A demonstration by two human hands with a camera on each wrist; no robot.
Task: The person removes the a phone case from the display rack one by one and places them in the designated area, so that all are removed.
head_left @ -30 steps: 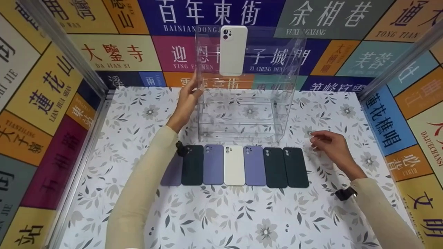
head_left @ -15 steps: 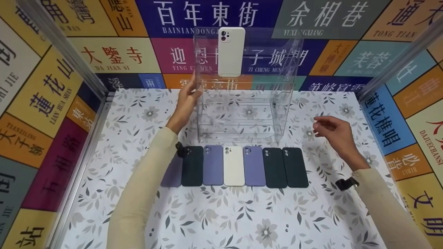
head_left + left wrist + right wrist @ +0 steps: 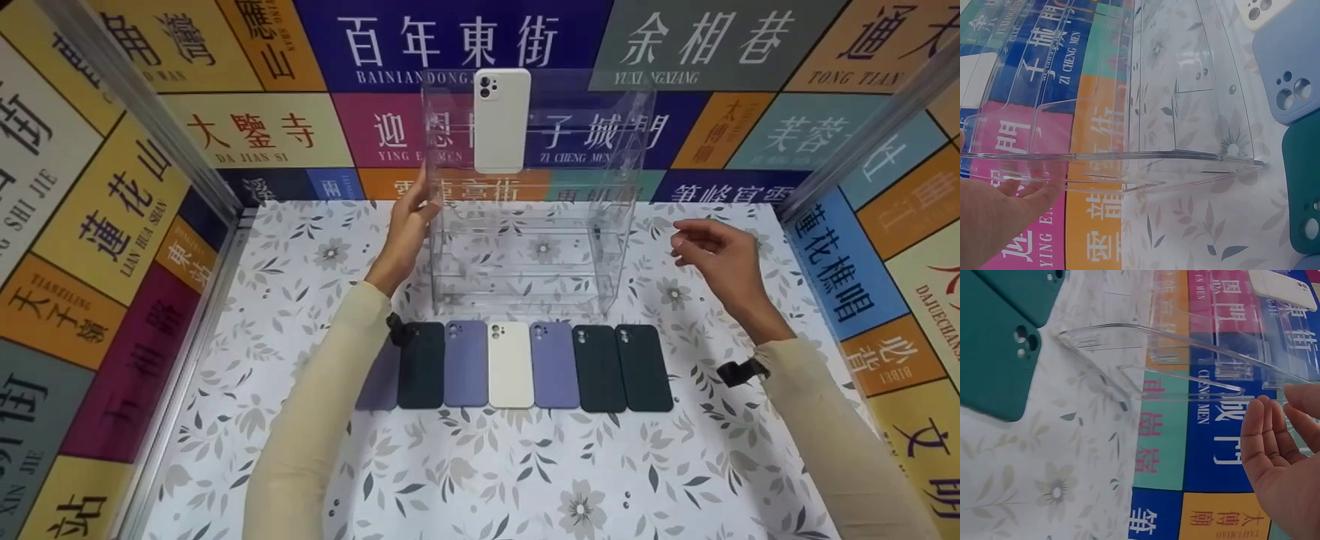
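Note:
A clear, tiered acrylic display stand (image 3: 585, 225) stands upright at the back of the table. My left hand (image 3: 409, 236) grips its left side; in the left wrist view, fingers (image 3: 1044, 188) show behind the side panel. One off-white phone case (image 3: 501, 124) leans on the top tier, left of centre, camera cutouts up. My right hand (image 3: 724, 259) hovers to the right of the stand, fingers loosely bent and holding nothing. In the right wrist view its fingertips (image 3: 1261, 405) overlap the stand's side edge.
In front of the stand lies a row of several phone cases: dark green cases (image 3: 645, 371), purple cases (image 3: 555, 367) and a cream case (image 3: 511, 367). My left sleeve (image 3: 315, 397) partly covers the leftmost one. Sign-printed panels (image 3: 255, 131) enclose the flower-patterned tabletop (image 3: 465, 480).
My right hand has risen from beside the row of cases to beside the stand's right side. My left hand keeps its grip, and the leaning off-white case stays in place.

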